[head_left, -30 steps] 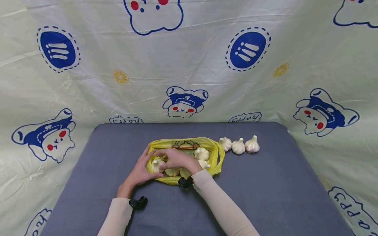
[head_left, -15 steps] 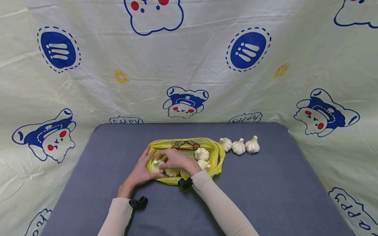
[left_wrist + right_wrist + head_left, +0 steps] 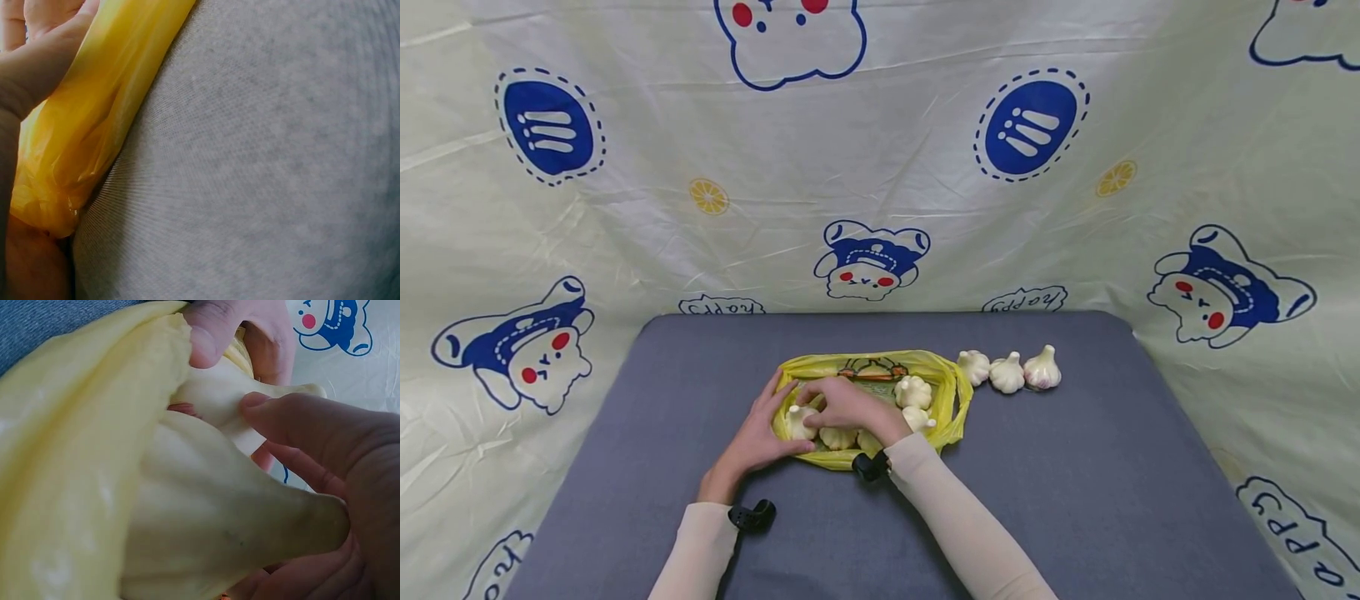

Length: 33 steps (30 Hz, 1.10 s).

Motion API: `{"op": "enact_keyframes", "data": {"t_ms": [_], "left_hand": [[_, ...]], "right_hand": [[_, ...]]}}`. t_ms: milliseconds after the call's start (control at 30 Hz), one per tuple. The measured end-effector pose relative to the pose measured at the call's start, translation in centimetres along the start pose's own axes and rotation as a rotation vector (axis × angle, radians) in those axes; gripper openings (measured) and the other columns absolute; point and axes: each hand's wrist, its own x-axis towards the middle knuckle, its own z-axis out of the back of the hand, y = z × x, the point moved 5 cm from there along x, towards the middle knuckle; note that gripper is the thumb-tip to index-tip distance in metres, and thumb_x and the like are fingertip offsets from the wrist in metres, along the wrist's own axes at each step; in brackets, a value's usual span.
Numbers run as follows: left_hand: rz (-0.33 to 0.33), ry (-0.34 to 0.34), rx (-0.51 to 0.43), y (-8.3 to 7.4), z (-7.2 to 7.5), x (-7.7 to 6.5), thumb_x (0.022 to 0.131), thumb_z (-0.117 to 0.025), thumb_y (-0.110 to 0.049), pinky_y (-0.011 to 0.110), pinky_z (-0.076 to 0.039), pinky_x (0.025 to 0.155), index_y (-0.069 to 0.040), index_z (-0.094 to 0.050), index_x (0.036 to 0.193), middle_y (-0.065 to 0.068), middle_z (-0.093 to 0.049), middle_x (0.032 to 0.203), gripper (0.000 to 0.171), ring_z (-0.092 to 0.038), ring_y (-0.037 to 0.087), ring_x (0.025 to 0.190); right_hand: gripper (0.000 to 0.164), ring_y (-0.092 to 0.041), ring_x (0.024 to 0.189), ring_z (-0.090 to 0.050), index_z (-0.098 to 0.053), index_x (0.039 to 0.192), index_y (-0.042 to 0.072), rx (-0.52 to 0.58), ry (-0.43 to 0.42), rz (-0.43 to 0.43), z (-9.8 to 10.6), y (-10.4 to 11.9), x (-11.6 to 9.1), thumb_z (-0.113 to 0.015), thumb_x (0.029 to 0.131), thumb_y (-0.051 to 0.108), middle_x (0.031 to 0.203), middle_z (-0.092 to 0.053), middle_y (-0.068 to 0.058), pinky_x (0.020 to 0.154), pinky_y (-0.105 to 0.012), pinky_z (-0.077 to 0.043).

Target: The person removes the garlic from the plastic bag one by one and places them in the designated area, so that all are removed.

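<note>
A yellow plastic bag (image 3: 808, 364), its mouth spread wide, lies on the table with several garlic bulbs inside. My left hand (image 3: 758, 433) grips the bag's left end, thumb along the near rim and fingers at the far side. Reaching into the bag, my right hand (image 3: 853, 407) pinches a garlic bulb (image 3: 799, 423) at the left end. In the right wrist view the thumb presses on that white bulb (image 3: 219, 394), while another bulb (image 3: 206, 506) fills the foreground. More bulbs (image 3: 912, 391) sit at the bag's right; my right hand and forearm partly cover others.
Three garlic bulbs (image 3: 1006, 372) stand in a row on the grey-blue cloth of the table (image 3: 1075, 483), just right of the bag. A loop of the bag, like a handle (image 3: 960, 400), lies on that side. A printed curtain (image 3: 880, 167) hangs behind the table.
</note>
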Motion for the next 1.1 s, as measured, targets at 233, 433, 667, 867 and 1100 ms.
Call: {"op": "enact_keyframes", "data": {"t_ms": [233,433,667,867,1100], "left_hand": [[0.005,0.002,-0.005,0.0,0.0,0.0,0.075,-0.092,-0.04,0.074,-0.021,0.117,-0.011,-0.036,0.161,0.01,-0.006,0.175,0.107,-0.009,0.046,0.157],[0.012,0.005,-0.003,0.2,-0.1,0.0,0.075,-0.092,-0.04,0.075,-0.021,0.117,-0.012,-0.036,0.161,0.009,-0.005,0.175,0.106,-0.008,0.046,0.157],[0.015,0.011,-0.004,0.3,-0.2,0.0,0.076,-0.092,-0.041,0.075,-0.021,0.117,-0.012,-0.035,0.161,0.008,-0.005,0.175,0.107,-0.008,0.045,0.158],[0.021,0.012,-0.005,0.3,-0.2,0.0,0.075,-0.092,-0.042,0.075,-0.021,0.117,-0.012,-0.035,0.161,0.008,-0.005,0.175,0.107,-0.008,0.045,0.158],[0.021,0.004,0.007,0.3,-0.1,0.0,0.075,-0.092,-0.042,0.075,-0.021,0.117,-0.011,-0.034,0.161,0.009,-0.005,0.175,0.109,-0.009,0.046,0.157]], "right_hand": [[0.026,-0.02,0.104,-0.072,-0.072,0.119,0.01,0.023,-0.006,0.0,0.1,0.1,0.0,-0.074,0.094,0.014,0.122,-0.073,-0.004,0.086,-0.026,-0.057],[0.035,-0.016,0.104,-0.07,-0.069,0.128,0.01,-0.005,0.023,0.005,-0.1,0.2,0.0,-0.075,0.093,0.016,0.127,-0.071,-0.003,0.087,-0.024,-0.056],[0.031,-0.013,0.099,-0.068,-0.071,0.124,0.011,-0.017,0.014,-0.005,-0.1,0.2,0.0,-0.073,0.094,0.016,0.124,-0.072,-0.002,0.082,-0.023,-0.055],[0.025,-0.014,0.099,-0.069,-0.072,0.119,0.012,0.009,-0.011,-0.008,0.1,0.0,0.0,-0.074,0.094,0.014,0.122,-0.072,-0.002,0.08,-0.022,-0.055],[0.028,-0.019,0.107,-0.07,-0.071,0.123,0.013,-0.022,-0.073,0.006,1.1,0.4,-0.4,-0.073,0.095,0.017,0.127,-0.071,-0.003,0.089,-0.027,-0.057]]}}
